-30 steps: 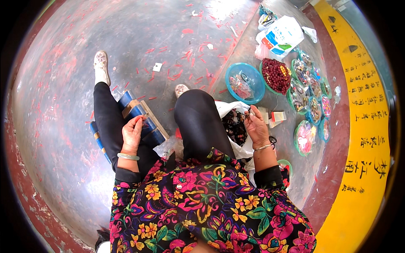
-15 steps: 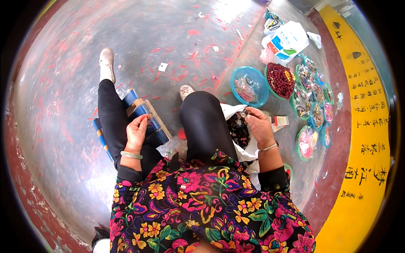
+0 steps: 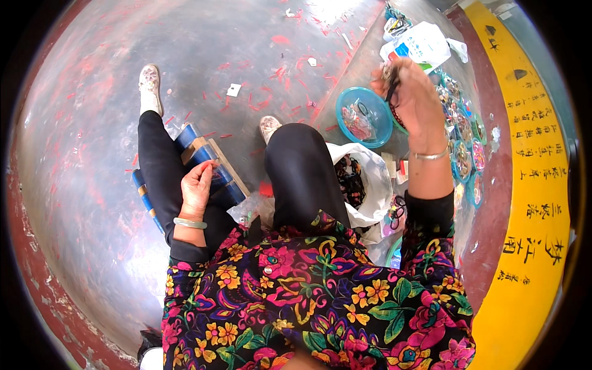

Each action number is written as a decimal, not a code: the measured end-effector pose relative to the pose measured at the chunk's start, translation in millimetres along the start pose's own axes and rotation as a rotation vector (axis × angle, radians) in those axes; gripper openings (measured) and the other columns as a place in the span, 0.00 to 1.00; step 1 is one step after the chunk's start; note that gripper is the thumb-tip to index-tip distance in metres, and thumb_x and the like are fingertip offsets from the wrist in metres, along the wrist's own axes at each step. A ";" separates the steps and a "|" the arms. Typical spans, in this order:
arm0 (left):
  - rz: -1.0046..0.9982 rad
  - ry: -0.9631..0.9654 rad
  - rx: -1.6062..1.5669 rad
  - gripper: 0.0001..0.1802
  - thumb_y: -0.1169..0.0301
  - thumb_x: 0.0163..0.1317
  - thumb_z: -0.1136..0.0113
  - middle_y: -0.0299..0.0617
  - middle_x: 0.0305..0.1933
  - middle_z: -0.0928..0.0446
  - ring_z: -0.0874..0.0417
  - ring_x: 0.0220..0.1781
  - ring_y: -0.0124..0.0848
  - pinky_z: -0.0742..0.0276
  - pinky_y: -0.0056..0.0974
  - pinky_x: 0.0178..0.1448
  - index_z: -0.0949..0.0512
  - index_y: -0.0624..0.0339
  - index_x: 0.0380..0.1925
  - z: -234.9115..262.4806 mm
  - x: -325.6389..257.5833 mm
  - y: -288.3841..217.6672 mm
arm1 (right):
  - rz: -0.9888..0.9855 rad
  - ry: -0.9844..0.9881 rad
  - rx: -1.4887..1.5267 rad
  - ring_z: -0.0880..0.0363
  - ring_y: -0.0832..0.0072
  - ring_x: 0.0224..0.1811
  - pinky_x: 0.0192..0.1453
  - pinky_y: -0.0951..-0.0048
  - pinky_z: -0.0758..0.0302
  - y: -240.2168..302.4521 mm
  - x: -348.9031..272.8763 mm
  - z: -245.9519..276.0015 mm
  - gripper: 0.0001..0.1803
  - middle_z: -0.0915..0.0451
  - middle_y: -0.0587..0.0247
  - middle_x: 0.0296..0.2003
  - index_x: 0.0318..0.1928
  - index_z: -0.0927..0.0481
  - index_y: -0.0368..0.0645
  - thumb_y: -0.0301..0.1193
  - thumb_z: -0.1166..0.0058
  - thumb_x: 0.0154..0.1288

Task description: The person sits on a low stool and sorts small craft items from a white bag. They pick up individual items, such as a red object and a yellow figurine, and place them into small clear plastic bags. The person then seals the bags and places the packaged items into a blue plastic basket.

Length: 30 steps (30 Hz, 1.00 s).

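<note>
My right hand [image 3: 414, 95] is raised at the right, its fingers closed on a dark, narrow item [image 3: 392, 83] with light, shiny bits near its top; I cannot make out its kind. Below it, a white bag [image 3: 377, 185] stands open beside my right knee, with black and patterned pieces [image 3: 350, 182] inside. My left hand [image 3: 196, 190] is over my left thigh, thumb and fingertips pinched together. A small reddish bit shows at those fingertips, too small to name. The nearest thing to it is a blue-and-tan slatted wooden piece [image 3: 216, 166].
A blue basin [image 3: 388, 126] with small packets stands ahead on the right. Beyond are a white plastic bag [image 3: 425, 43] and several baskets of small goods [image 3: 462, 154]. A crumpled clear bag [image 3: 250, 209] sits between my legs. Red scraps [image 3: 253, 95] litter the floor.
My right hand has risen from the white bag, going forward and right with the dark item, and now covers most of the dark red beads. My left hand has barely moved.
</note>
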<state>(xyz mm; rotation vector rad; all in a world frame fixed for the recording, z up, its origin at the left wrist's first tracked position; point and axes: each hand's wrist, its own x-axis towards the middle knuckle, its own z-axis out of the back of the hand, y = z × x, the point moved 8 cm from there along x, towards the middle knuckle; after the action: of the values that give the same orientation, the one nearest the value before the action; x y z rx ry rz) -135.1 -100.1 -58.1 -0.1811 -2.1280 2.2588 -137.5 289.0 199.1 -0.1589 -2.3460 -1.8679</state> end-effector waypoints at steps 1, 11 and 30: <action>-0.001 0.000 0.004 0.08 0.75 0.64 0.47 0.33 0.35 0.21 0.25 0.37 0.19 0.28 0.25 0.44 0.20 0.66 0.38 -0.5 1.0 -0.8 | -0.019 0.003 0.042 0.24 0.78 0.32 0.38 0.77 0.29 6.9 7.6 -9.6 0.12 0.20 0.57 0.37 0.44 0.26 0.36 0.29 0.48 0.61; 0.099 -0.084 -0.170 0.11 0.71 0.64 0.46 0.35 0.36 0.20 0.24 0.35 0.19 0.27 0.25 0.41 0.20 0.66 0.40 5.5 -4.6 -29.8 | -0.402 0.449 0.248 0.26 0.85 0.27 0.18 0.89 0.44 -110.0 46.1 -190.2 0.09 0.23 0.67 0.31 0.42 0.24 0.40 0.26 0.46 0.61; 0.196 0.013 -0.354 0.13 0.71 0.67 0.53 0.39 0.39 0.20 0.20 0.41 0.25 0.26 0.29 0.47 0.23 0.66 0.44 -14.1 -0.7 -89.3 | 0.340 0.472 -0.726 0.21 0.63 0.32 0.34 0.70 0.25 -121.0 13.4 -241.6 0.12 0.23 0.59 0.33 0.38 0.27 0.44 0.20 0.44 0.51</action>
<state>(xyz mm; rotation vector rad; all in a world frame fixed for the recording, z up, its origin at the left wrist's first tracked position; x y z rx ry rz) -137.9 -80.6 30.2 -0.4292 -2.5903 1.9367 -160.9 26.4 138.6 -0.1517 -1.1935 -2.1740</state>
